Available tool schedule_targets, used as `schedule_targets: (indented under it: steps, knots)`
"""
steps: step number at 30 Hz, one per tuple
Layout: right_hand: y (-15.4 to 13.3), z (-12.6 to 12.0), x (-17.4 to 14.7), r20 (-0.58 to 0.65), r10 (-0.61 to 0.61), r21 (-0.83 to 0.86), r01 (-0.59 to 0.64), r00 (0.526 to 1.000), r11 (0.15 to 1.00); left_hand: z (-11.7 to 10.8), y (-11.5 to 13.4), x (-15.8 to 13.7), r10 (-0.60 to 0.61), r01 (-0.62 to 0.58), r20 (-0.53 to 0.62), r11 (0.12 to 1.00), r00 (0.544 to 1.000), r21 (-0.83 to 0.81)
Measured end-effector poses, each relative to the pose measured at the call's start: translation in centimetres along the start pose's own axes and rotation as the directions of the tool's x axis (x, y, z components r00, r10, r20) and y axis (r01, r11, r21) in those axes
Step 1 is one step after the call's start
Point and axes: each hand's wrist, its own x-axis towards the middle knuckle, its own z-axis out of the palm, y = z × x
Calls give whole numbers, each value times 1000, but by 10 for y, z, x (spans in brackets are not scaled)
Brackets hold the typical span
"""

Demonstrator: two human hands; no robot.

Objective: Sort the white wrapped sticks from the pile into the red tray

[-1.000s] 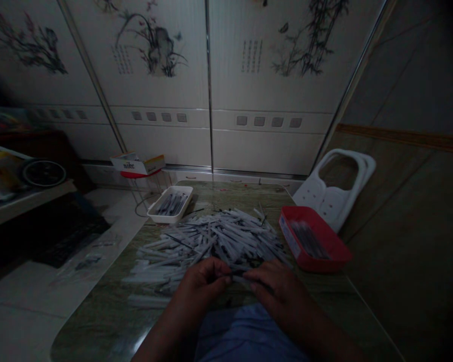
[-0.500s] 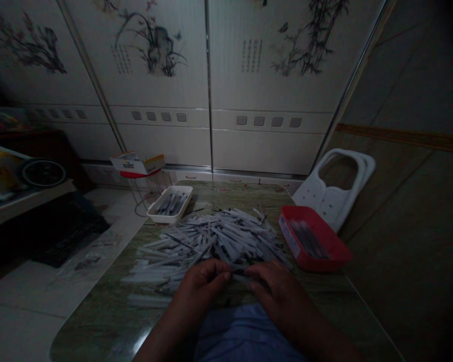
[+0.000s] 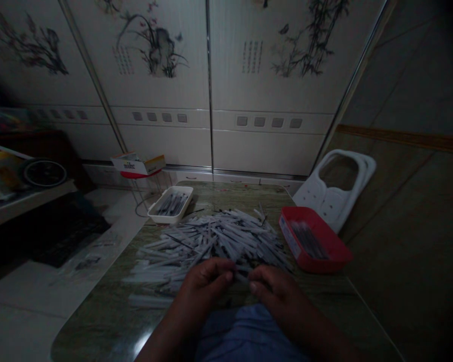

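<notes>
My left hand is closed in a pinch, thumb against fingers, at the near edge of a heap of slim, whitish, pen-like sticks. Facing it across a small gap, my right hand also pinches, its thumb and forefinger together. A slim pale pen-like stick spans the gap between the fingertips, with both ends hidden by them. Dim light and blur hide its finer details. Some sticks in the heap show dark parts.
Beyond the heap on the left stands a cream tray with dark slim sticks in it. A red basket holding more sticks is at the right of the green marbled table. Behind it leans a white folding chair; an open box rests on a red stool.
The fingertips of my two hands have shifted slightly, and the dark piece seen between them earlier shows less now. The heap, tray and basket stay as they were.
</notes>
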Motion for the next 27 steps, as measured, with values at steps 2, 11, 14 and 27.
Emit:
schedule_targets:
  steps: [2,11,14,27]
  knots:
    - [-3,-1,1,-9,3,5,-3,1000,1000,1,-1,1,-3,2,-40,999,999,-35]
    - [-6,7,-2,-57,-3,-75,-1,998,997,9,-1,0,-62,65,-54,997,997,43]
    - [-7,7,-1,-34,30,-11,-31,999,999,7,-1,-1,-47,49,-44,998,998,50]
    - [-9,16,2,0,161,162,-159,987,974,11,2,0,-95,80,-67,977,993,-196]
